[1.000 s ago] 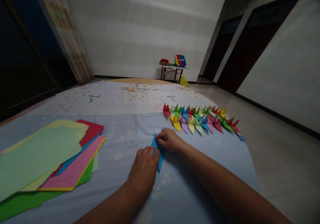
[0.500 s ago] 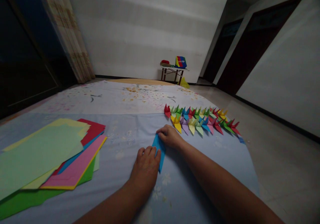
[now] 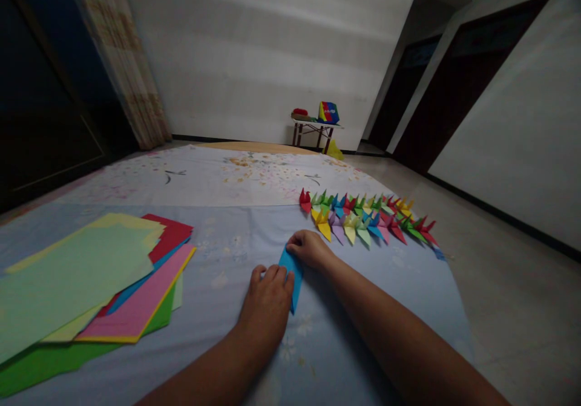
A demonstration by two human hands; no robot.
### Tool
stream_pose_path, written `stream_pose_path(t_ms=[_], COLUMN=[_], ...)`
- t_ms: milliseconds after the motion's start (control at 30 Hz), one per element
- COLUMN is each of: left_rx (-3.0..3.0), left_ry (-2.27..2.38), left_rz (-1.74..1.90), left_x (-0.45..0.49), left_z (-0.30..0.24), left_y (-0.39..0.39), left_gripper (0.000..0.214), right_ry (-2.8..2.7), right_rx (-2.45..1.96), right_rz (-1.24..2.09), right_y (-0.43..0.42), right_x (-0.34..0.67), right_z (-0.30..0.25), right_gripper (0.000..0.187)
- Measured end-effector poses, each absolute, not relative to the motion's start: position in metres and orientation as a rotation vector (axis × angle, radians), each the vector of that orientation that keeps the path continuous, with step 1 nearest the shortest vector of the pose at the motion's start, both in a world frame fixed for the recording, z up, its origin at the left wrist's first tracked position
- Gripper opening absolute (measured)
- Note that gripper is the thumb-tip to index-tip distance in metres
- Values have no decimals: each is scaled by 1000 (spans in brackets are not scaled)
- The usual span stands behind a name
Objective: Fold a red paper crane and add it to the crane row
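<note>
A narrow folded blue paper (image 3: 293,276) lies on the pale blue cloth (image 3: 363,309) in front of me. My left hand (image 3: 267,306) rests palm down on the paper's near left side, fingers together and pressing it flat. My right hand (image 3: 310,250) presses on the paper's far end with bent fingers. Two rows of folded paper cranes (image 3: 363,215) in many colours stand just beyond my right hand.
A fanned stack of coloured paper sheets (image 3: 86,279) lies to the left on the cloth. A small table (image 3: 313,129) with a colourful box stands at the far wall. Bare floor (image 3: 508,273) runs along the right; dark doorways open beyond it.
My right hand slid up along the blue paper toward its far end and settled there; my left hand stayed pressing on the near side. The view shifted slightly.
</note>
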State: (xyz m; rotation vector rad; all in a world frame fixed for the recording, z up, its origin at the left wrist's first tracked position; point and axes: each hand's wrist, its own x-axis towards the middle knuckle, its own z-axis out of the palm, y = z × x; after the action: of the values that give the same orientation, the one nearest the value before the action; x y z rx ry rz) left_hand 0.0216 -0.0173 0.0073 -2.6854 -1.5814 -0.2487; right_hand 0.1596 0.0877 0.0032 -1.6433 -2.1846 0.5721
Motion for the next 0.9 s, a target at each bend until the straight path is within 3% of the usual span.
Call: stream_pose_path(t_ms=[167, 367, 900], left_rx=[-2689, -2703, -2766], left_ry=[-1572, -1594, -1705], left_rz=[-267, -261, -212], left_x=[21, 21, 20], left_z=[7, 10, 0], left_y=[-17, -17, -17], left_gripper=[32, 33, 42], right_ry=[-2205, -2175, -2138], right_rx=[-1631, -1658, -1593], right_rz=[572, 563, 504], right_y=[85, 84, 85], right_x=[161, 158, 159], right_z=[6, 6, -6], right_gripper=[18, 36, 22])
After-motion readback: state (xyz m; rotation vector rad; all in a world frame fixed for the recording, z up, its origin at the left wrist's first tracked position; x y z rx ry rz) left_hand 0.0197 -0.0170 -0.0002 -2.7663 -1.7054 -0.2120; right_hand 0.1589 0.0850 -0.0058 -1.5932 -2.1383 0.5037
